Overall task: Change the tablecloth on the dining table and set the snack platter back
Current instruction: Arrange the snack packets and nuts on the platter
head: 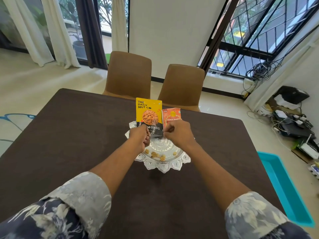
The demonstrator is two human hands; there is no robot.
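A dark brown tablecloth [72, 145] covers the dining table. On it stands a silver ornate snack platter [164, 165] with several nuts [154, 154] lying near its front. A yellow and black almond packet [148, 114] stands upright over the platter. My left hand [140, 137] grips the packet's lower left corner. My right hand [177, 133] pinches its lower right edge. An orange garlic snack packet [171, 117] stands just right of the almond packet, its lower part hidden behind my right hand.
Two brown chairs [129, 75] [183, 85] stand at the far side of the table. A turquoise tray [284, 187] sits off the table's right edge. Tangled cables and electronics [291, 125] lie on the floor at right. Curtains hang at far left.
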